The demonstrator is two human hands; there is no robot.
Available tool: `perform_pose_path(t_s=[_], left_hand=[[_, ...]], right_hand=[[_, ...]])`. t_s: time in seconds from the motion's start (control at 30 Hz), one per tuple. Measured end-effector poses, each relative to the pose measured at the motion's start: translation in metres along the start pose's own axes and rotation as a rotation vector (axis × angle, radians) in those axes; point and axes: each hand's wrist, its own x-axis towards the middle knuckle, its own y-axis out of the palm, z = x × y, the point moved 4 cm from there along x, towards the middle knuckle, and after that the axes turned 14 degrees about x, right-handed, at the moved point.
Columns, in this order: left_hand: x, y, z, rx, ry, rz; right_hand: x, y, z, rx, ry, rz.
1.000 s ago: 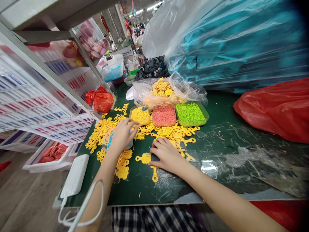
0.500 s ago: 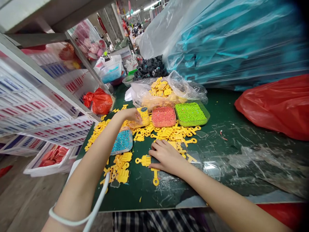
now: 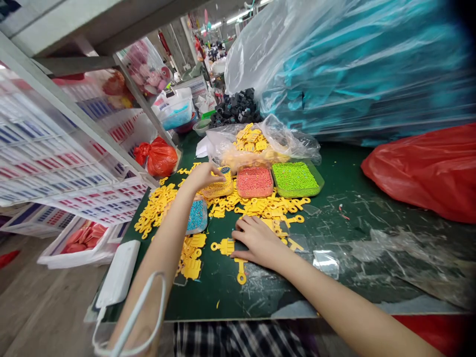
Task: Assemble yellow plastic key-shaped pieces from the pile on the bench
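- The left hand stretches across the bench, fingers half curled at the edge of a shallow tray of yellow beads. I can't tell whether it has a firm hold of that tray. If it is lifted or nudged from one edge, it could tip and spill its beads.
- The right hand lies open and flat on the green bench mat, fingers spread and holding nothing, right beside a flat yellow plastic piece.
- Loose yellow plastic pieces are scattered across the mat, with more heaped to the left and near the person. A sweep of either hand could knock them into each other or push some off the near edge.
- A tray of teal beads sits close under the left forearm, so a careless drag of that arm could catch it.
- The pink bead tray and green bead tray stand side by side on the far side. A jolt could send beads from one into the other.
- A white cord loops across the left forearm from a white flat pad near the left edge. If it snags, it could yank the arm or drag the pad off.
- Small clear plastic film lies to the right, slippery under a hand.
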Motion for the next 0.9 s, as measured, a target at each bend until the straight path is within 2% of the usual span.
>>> perform_pose_path(t_s=[0.03, 0.1, 0.17, 0.27, 0.37, 0.47, 0.63, 0.77, 0.9], left_hand=[[-0.012, -0.006, -0.008, -0.023, -0.007, -0.118], [-0.044, -0.016, -0.029, -0.142, 0.007, -0.43], [-0.08, -0.012, -0.052, -0.277, 0.092, -0.549], [-0.124, 0.01, -0.069, -0.404, 0.121, -0.556], [-0.153, 0.036, -0.06, -0.428, 0.046, -0.548], [-0.169, 0.056, -0.047, -0.394, -0.004, -0.556], [-0.181, 0.072, -0.05, -0.319, 0.065, -0.489], [-0.179, 0.079, -0.059, -0.287, 0.092, -0.376], [-0.175, 0.084, -0.059, -0.247, 0.086, -0.327]], right_hand=[[0.0, 0.0, 0.0, 0.01, 0.006, 0.002], [0.0, 0.001, 0.001, 0.03, 0.019, -0.002], [0.0, 0.002, 0.001, 0.049, 0.038, -0.016], [0.0, 0.003, 0.0, 0.078, 0.073, -0.044], [0.0, 0.003, 0.0, 0.109, 0.104, -0.051], [-0.001, 0.002, 0.001, 0.125, 0.123, -0.056], [-0.002, 0.002, 0.001, 0.141, 0.119, -0.076], [-0.002, 0.002, 0.003, 0.156, 0.085, -0.078], [-0.001, 0.003, 0.003, 0.138, 0.083, -0.072]])
